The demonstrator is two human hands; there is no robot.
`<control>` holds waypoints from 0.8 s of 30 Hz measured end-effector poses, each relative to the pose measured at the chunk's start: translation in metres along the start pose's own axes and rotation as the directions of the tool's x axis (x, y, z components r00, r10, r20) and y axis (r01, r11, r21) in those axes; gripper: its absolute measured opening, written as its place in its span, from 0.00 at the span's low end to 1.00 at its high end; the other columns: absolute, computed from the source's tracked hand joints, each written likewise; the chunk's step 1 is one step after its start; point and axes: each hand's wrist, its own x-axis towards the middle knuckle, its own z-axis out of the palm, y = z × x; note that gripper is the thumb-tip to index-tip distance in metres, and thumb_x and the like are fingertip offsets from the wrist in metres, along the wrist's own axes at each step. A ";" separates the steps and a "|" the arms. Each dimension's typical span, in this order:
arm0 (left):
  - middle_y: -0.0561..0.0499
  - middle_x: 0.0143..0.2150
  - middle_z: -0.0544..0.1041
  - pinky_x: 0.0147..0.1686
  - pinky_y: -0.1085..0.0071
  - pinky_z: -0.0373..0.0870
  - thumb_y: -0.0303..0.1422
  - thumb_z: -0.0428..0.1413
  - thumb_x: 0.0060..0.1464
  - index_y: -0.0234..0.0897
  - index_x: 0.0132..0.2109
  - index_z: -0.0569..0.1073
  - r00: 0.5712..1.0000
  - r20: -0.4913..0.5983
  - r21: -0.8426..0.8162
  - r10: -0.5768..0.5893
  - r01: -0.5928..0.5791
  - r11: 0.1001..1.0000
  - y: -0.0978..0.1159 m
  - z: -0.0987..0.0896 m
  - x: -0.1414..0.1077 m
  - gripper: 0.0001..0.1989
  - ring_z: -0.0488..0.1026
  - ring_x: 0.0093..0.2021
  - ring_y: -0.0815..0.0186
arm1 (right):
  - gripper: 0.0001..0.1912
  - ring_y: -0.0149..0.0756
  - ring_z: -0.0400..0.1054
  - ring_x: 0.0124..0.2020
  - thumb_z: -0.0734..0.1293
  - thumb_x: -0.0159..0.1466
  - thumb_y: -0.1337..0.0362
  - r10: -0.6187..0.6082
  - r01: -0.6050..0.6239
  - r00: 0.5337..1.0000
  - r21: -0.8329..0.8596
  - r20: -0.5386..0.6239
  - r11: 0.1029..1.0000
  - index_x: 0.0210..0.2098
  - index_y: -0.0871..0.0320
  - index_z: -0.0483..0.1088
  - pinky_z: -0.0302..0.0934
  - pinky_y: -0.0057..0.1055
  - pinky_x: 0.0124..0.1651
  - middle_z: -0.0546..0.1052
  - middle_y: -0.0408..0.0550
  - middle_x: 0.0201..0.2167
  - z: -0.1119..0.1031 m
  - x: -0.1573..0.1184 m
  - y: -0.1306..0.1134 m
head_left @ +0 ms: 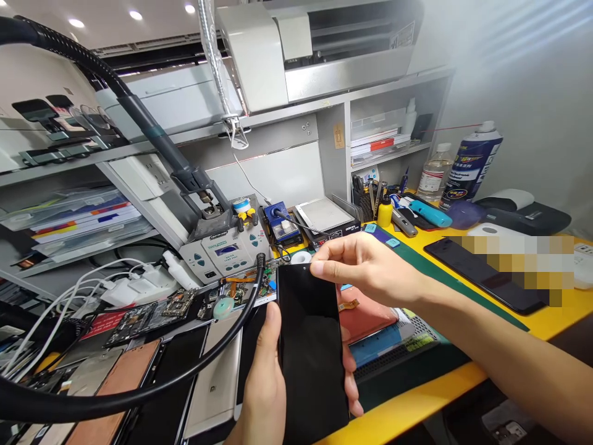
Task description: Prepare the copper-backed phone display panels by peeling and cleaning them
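Note:
A black smartphone stands nearly upright with its dark screen facing me. My left hand is wrapped round its lower part, the thumb along the left edge and the fingertips showing past the right edge. At the top right corner, my right hand pinches the phone, its thumb on the front of the screen by the small camera hole. Whether a thin film lies between those fingers cannot be made out. Behind the phone lie an orange-red panel and a small orange flex cable, both partly hidden.
A black hose curves across the left side in front of several phones and circuit boards. The soldering station stands behind. Another black phone lies at right on the yellow table, near a spray can and a clear bottle.

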 end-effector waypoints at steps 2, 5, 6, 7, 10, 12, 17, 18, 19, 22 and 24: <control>0.37 0.37 0.78 0.38 0.59 0.73 0.63 0.35 0.61 0.24 0.44 0.80 1.000 -0.007 0.004 0.002 -0.002 1.000 0.001 0.001 0.000 0.46 0.76 0.34 0.56 | 0.19 0.29 0.62 0.21 0.74 0.60 0.50 -0.003 0.003 1.000 -0.007 0.027 1.000 0.32 0.60 0.73 0.55 0.26 0.24 0.69 0.41 0.22 -0.004 -0.001 -0.002; 0.38 0.37 0.78 0.39 0.59 0.73 0.64 0.36 0.60 0.24 0.44 0.80 1.000 -0.024 0.007 -0.007 0.007 1.000 0.002 0.002 -0.001 0.46 0.76 0.35 0.56 | 0.19 0.30 0.66 0.26 0.73 0.62 0.50 -0.046 0.047 0.994 -0.005 0.096 0.999 0.34 0.62 0.75 0.59 0.27 0.30 0.73 0.45 0.26 -0.008 -0.001 -0.005; 0.38 0.37 0.78 0.39 0.59 0.73 0.64 0.37 0.59 0.24 0.44 0.80 1.000 -0.029 0.010 -0.010 0.011 1.000 0.002 0.002 -0.001 0.46 0.76 0.35 0.55 | 0.19 0.31 0.66 0.28 0.72 0.63 0.50 -0.056 0.056 0.992 0.002 0.117 0.998 0.35 0.63 0.76 0.60 0.27 0.32 0.75 0.46 0.28 -0.010 -0.001 -0.005; 0.37 0.37 0.78 0.39 0.58 0.73 0.65 0.38 0.59 0.23 0.43 0.80 0.999 -0.034 0.017 -0.011 0.012 1.000 0.002 0.002 -0.001 0.46 0.76 0.35 0.55 | 0.20 0.31 0.67 0.28 0.72 0.63 0.49 -0.059 0.058 0.989 0.009 0.133 0.998 0.35 0.63 0.76 0.61 0.27 0.33 0.76 0.47 0.29 -0.011 0.000 -0.006; 0.37 0.37 0.78 0.40 0.58 0.73 0.65 0.40 0.58 0.23 0.43 0.80 0.999 -0.036 0.042 -0.011 0.012 0.999 0.003 0.002 -0.001 0.45 0.77 0.34 0.54 | 0.20 0.32 0.68 0.29 0.73 0.63 0.49 -0.057 0.053 0.988 0.026 0.145 0.998 0.37 0.63 0.77 0.63 0.28 0.33 0.77 0.48 0.30 -0.013 0.001 -0.006; 0.37 0.37 0.78 0.40 0.58 0.73 0.64 0.40 0.59 0.24 0.43 0.80 0.999 -0.035 0.044 -0.012 0.014 0.999 0.004 0.003 -0.001 0.44 0.77 0.34 0.54 | 0.20 0.32 0.69 0.28 0.73 0.63 0.49 -0.059 0.053 0.987 0.044 0.148 0.998 0.37 0.63 0.77 0.64 0.28 0.32 0.77 0.47 0.29 -0.013 0.001 -0.005; 0.37 0.38 0.78 0.39 0.59 0.73 0.63 0.38 0.60 0.25 0.45 0.80 0.998 -0.053 0.030 -0.030 0.032 0.999 0.007 0.005 -0.002 0.44 0.76 0.34 0.57 | 0.19 0.32 0.69 0.25 0.74 0.61 0.50 -0.073 0.063 0.988 0.071 0.139 0.995 0.34 0.63 0.76 0.65 0.28 0.29 0.76 0.45 0.25 -0.011 0.002 -0.005; 0.37 0.38 0.78 0.38 0.60 0.73 0.63 0.38 0.60 0.25 0.44 0.80 0.998 -0.057 0.030 -0.030 0.032 0.999 0.007 0.005 -0.002 0.44 0.75 0.34 0.57 | 0.19 0.32 0.69 0.25 0.75 0.60 0.51 -0.070 0.061 0.989 0.070 0.129 0.996 0.33 0.63 0.76 0.65 0.28 0.29 0.76 0.45 0.24 -0.011 0.002 -0.006; 0.37 0.38 0.78 0.38 0.60 0.73 0.63 0.38 0.61 0.25 0.44 0.80 0.998 -0.059 0.029 -0.029 0.030 0.999 0.006 0.005 -0.002 0.44 0.75 0.34 0.57 | 0.18 0.32 0.69 0.25 0.76 0.59 0.52 -0.065 0.057 0.991 0.070 0.114 0.996 0.32 0.62 0.76 0.64 0.27 0.28 0.76 0.44 0.24 -0.010 0.002 -0.006; 0.38 0.37 0.78 0.37 0.61 0.73 0.62 0.40 0.61 0.25 0.45 0.80 0.998 -0.056 0.030 -0.009 0.011 0.999 0.002 0.002 0.000 0.43 0.76 0.34 0.58 | 0.18 0.31 0.67 0.25 0.78 0.56 0.53 -0.049 0.044 0.997 0.072 0.064 0.996 0.29 0.62 0.74 0.62 0.27 0.29 0.74 0.43 0.23 -0.006 0.002 -0.006; 0.39 0.36 0.78 0.37 0.62 0.73 0.62 0.41 0.61 0.25 0.46 0.80 0.998 -0.052 0.030 0.020 -0.019 0.999 -0.001 0.000 0.002 0.42 0.76 0.33 0.58 | 0.18 0.29 0.64 0.25 0.78 0.55 0.54 -0.053 0.051 0.998 0.070 0.026 0.996 0.26 0.61 0.72 0.59 0.26 0.29 0.72 0.42 0.23 -0.002 0.002 -0.004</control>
